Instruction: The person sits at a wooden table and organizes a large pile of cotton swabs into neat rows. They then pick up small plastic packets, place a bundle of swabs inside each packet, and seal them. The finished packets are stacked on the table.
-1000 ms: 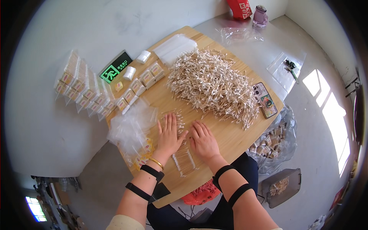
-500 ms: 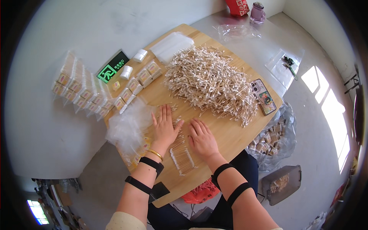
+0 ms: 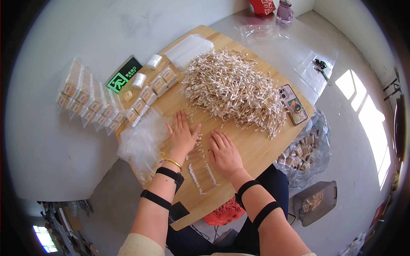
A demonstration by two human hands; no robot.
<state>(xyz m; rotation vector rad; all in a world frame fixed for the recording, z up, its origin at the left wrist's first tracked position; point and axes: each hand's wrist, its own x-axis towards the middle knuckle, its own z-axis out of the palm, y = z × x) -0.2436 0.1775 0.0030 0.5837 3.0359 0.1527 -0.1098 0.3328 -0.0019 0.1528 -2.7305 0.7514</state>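
Both hands lie flat, fingers spread, grasping nothing. The left hand point(image 3: 182, 135) presses on loose cotton swabs point(image 3: 195, 152) on the wooden surface point(image 3: 256, 147); the right hand point(image 3: 224, 153) rests just beside them. One tidy row of swabs point(image 3: 204, 177) lies below the hands. Beyond is one big swab heap point(image 3: 232, 87), too many to count. One phone point(image 3: 293, 103) lies at its right, and two white rolls point(image 3: 146, 70) and a heap of clear bags point(image 3: 143, 141) lie left.

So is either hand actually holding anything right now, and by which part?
Nothing is held. The left hand and right hand lie flat, palms down, on the wooden table, resting over loose cotton swabs between them.
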